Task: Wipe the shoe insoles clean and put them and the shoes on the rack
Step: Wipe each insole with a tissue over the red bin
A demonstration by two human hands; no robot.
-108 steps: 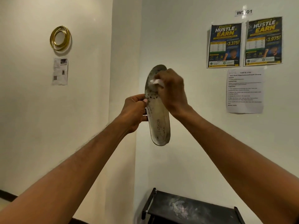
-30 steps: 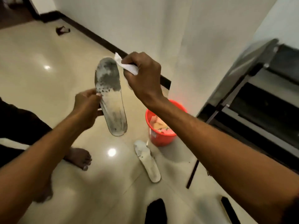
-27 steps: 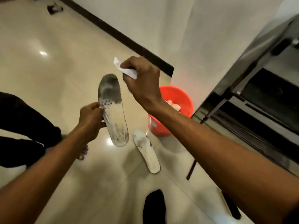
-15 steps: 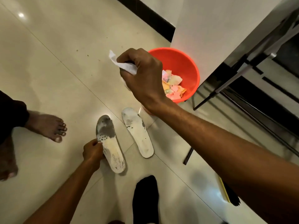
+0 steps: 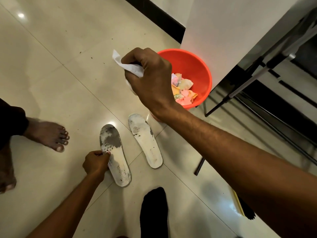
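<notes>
Hands are held at two heights: the left hand (image 5: 96, 162) is lowered to the tiled floor (image 5: 60, 74), its thumb and curled fingers pinching the edge of a stained insole (image 5: 119, 166) that rests on the tiles. The right hand (image 5: 151, 79) is raised above it, clenched round a crumpled white tissue (image 5: 127, 65), in front of a red bucket (image 5: 197, 66). Coloured paper scraps (image 5: 183, 91) are seen in the bucket's bottom. A second insole (image 5: 145, 141) lies just beside the first, untouched, its toe end near the bucket. A dark metal rack (image 5: 274, 62) is seen at the right
</notes>
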